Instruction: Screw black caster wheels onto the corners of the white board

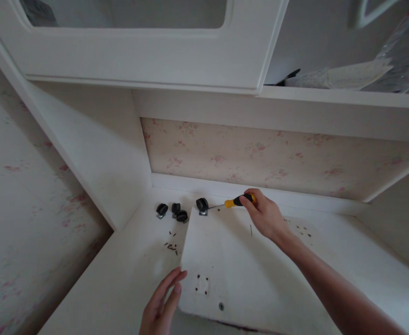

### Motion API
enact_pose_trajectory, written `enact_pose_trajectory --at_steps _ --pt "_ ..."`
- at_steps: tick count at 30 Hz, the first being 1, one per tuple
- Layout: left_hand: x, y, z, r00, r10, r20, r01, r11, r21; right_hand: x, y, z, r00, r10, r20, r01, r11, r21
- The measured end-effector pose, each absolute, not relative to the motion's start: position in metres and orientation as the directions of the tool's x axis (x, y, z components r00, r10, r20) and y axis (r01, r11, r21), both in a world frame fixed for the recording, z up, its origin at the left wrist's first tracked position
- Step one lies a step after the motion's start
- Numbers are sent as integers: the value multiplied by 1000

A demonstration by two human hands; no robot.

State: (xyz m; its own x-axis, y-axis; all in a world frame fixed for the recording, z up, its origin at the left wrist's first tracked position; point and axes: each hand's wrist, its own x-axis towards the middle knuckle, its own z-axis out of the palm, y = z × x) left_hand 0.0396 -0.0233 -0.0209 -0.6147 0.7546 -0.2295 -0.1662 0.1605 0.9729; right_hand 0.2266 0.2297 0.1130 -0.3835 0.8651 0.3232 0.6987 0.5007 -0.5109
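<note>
My right hand is wrapped round the yellow and black handle of a screwdriver. The shaft points left, its tip at the metal plate of a black caster wheel at the far left corner of a white board. My left hand is by the board's left edge, its fingers apart and nothing held. Nearer along the board's left side are several small dark holes and a round metal fitting.
Loose black casters lie left of the board, with scattered screws nearer. A white cabinet door hangs overhead; an open shelf at upper right holds plastic-wrapped things. White side panels and flowered wallpaper enclose the desk surface.
</note>
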Motion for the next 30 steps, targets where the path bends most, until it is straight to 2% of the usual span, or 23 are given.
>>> enact_pose_trajectory --at_steps 6,12,20,23,27,30 --pt "35 -25 -32 -581 774 -251 -210 156 965 218 237 127 -464 823 328 719 566 -403" --pt "36 -24 -27 -591 771 -237 -153 182 971 208 245 148 -544 787 290 731 615 -297" --pt "41 -23 -19 -606 764 -221 -127 181 975 171 260 187 -767 637 69 623 767 -152" --pt "42 -23 -16 -612 763 -206 -91 190 977 154 269 198 -768 639 -35 639 762 -101" --pt "45 -22 -20 -658 730 -186 -85 174 981 135 274 212 -719 692 -59 694 720 -15" --pt "45 -22 -28 -664 724 -188 -93 169 981 125 275 219 -712 694 -106 698 716 -3"
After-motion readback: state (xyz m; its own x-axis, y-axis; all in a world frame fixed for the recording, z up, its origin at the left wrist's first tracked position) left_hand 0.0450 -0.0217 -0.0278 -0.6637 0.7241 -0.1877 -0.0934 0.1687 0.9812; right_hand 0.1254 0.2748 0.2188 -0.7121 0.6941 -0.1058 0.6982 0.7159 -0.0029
